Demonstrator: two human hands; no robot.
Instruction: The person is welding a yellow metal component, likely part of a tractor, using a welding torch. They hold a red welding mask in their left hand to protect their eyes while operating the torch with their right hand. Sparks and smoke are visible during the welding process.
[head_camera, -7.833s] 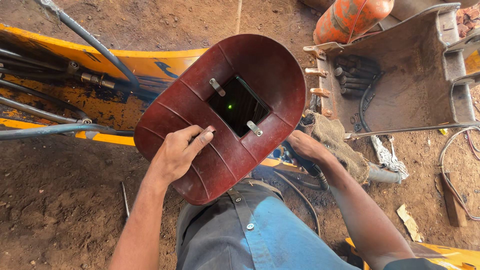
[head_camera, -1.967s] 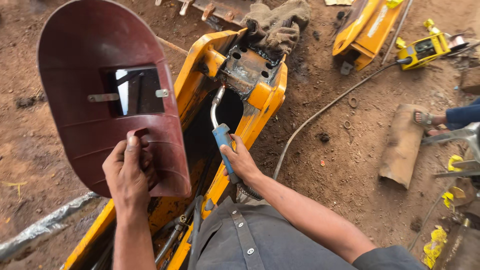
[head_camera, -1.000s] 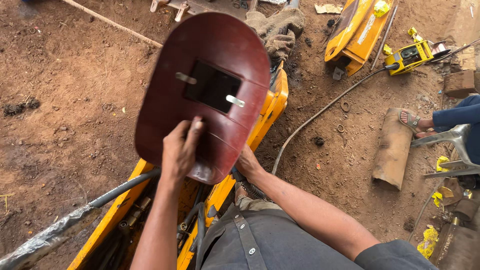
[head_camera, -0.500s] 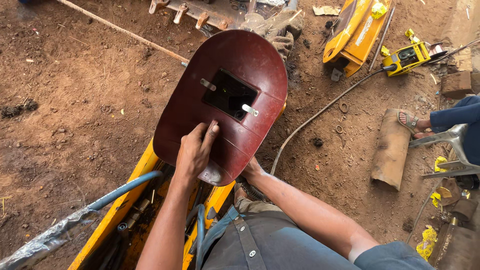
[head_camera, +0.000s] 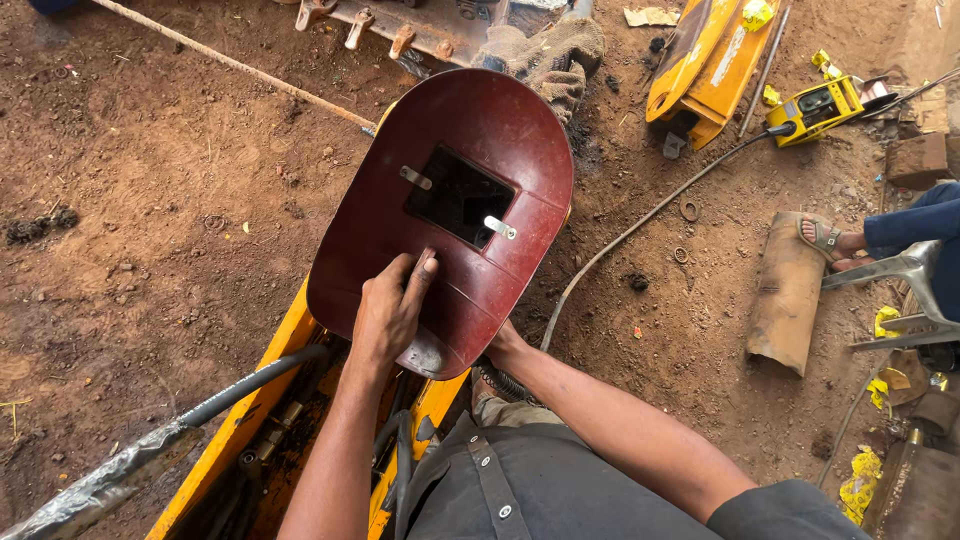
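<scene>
One red welding shield (head_camera: 450, 210) sits in the left hand's (head_camera: 390, 310) clenched grip; right hand's grip is hidden.

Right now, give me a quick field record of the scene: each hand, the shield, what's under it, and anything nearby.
left hand: grips the inner face of the welding shield, fingers spread on it
right hand: reaches under the shield's lower edge; fingers hidden, grasp cannot be told
welding shield: dark red, hand-held type, dark window with two metal clips
yellow machine arm: below the shield, black hoses along it
ground: reddish dirt, loose debris
yellow power tool: upper right, cable trailing
other person: sandalled foot at right edge
</scene>
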